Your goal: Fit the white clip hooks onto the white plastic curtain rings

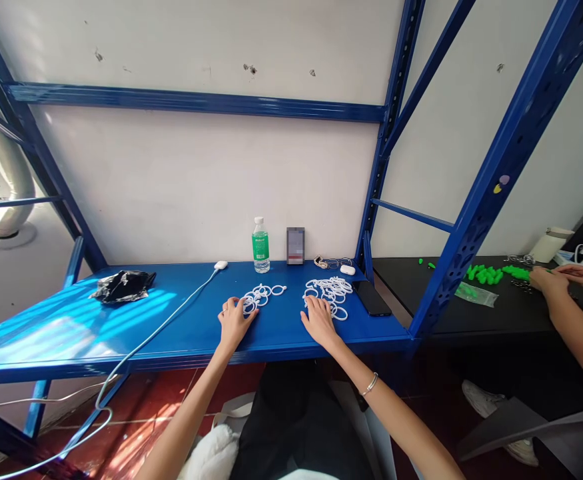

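Two loose piles of white plastic rings lie on the blue tabletop [181, 327]. At the left edge of the smaller ring pile [265, 291] rests my left hand [234, 323], its fingers curved and its thumb apart, touching the nearest rings. My right hand [320, 322] lies palm down with spread fingers over the near left side of the larger ring pile [332, 288]. Some rings under both sets of fingertips are hidden. Neither hand has a ring lifted off the table.
Behind the piles stand a water bottle [260, 247] and a small upright device [296, 246]. Glasses [338, 263], a white case [348, 270] and a black phone [371, 298] lie rightward. A cable [166, 320] and black plastic bag [124, 287] lie left. A co-worker's hands [551, 280] are near green pieces [485, 274].
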`<state>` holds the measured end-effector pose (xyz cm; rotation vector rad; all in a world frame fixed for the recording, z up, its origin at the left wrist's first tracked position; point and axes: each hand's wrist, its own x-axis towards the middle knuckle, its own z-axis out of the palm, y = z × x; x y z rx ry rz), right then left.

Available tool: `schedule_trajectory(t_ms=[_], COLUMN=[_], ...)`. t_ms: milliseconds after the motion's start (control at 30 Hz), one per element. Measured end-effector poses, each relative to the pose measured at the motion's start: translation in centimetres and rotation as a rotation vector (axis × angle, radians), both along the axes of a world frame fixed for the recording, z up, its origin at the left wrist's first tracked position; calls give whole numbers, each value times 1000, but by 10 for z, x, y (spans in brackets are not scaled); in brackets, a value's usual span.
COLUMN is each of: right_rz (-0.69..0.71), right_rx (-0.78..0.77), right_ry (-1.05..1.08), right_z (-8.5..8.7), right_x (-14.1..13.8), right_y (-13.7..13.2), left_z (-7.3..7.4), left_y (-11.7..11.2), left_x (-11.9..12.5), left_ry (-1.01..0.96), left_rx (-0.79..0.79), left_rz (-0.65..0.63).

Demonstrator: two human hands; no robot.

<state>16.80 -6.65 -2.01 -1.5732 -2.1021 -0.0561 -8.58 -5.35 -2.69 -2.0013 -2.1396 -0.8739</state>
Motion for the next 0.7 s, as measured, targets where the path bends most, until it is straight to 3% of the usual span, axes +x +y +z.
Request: schedule_trajectory(t_ms=[233, 433, 567, 700], right_rz=[66, 126, 200, 329], right_rx=[94, 118, 124, 104], right_ry=[23, 44, 62, 71], right_z=[1, -1, 2, 8], right_x=[0, 1, 0, -1], right_y=[-1, 2, 0, -3], left_z=[-1, 1, 5, 9], left_y=[-1, -4, -6, -12], left_x=[1, 5, 10, 21], left_ry=[16, 86, 116, 122], left_rx=[8, 106, 196, 241], left_rz=[0, -28, -119, -301])
